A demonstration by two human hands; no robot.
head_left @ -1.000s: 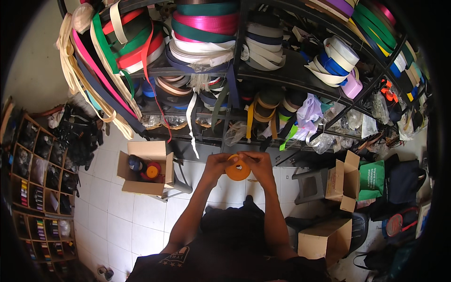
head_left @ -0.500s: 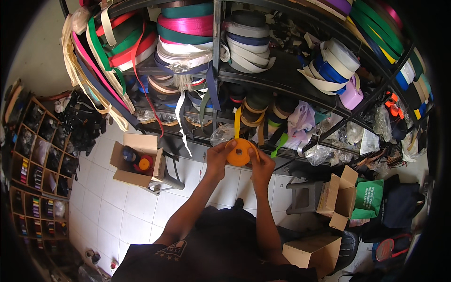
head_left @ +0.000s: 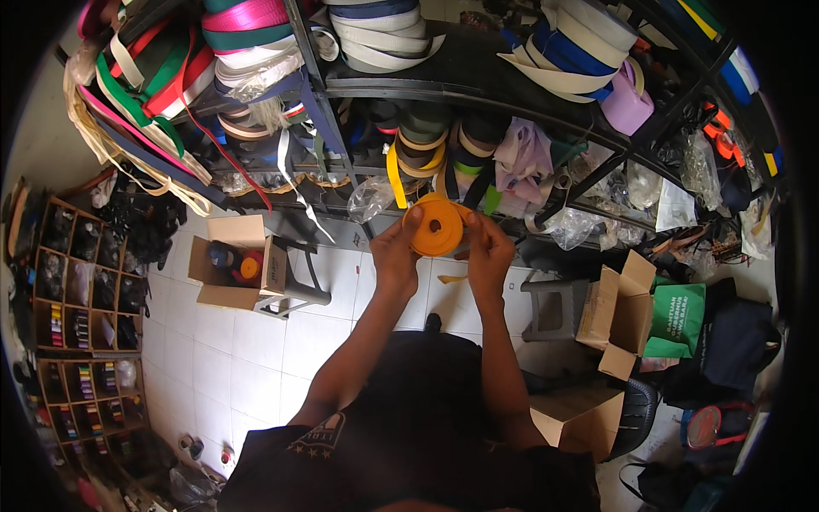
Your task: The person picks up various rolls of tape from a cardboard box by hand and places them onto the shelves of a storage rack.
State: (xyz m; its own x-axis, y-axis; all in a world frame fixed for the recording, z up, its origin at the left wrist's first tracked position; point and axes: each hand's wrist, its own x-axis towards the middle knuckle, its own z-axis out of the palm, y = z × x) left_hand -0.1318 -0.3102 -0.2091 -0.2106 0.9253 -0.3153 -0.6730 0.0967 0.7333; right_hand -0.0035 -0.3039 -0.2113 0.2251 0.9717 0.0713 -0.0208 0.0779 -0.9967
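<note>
A roll of orange webbing tape (head_left: 446, 234) is held up in front of me, its flat coiled side and small centre hole facing up. My left hand (head_left: 395, 258) grips the roll's left edge, thumb lying on the coil. At the right side, my right hand (head_left: 490, 256) has its fingers pinched on a strip of the tape that leaves the roll. A short orange-yellow tail (head_left: 453, 279) shows below, between my hands; where it joins is hidden. Just beyond the roll, a yellow strap (head_left: 395, 177) hangs from the shelf.
Ahead stands a black metal shelf (head_left: 401, 88) loaded with webbing rolls and plastic bags. An open cardboard box (head_left: 229, 294) rests on a stool at left. To the right are a grey stool (head_left: 548, 311), another open box (head_left: 597, 317) and a green bag (head_left: 680, 316).
My view has shifted, and the shelf sits higher and further left. My right fingers have drawn a strip slightly away from the roll, and a loose tail now shows below it.
</note>
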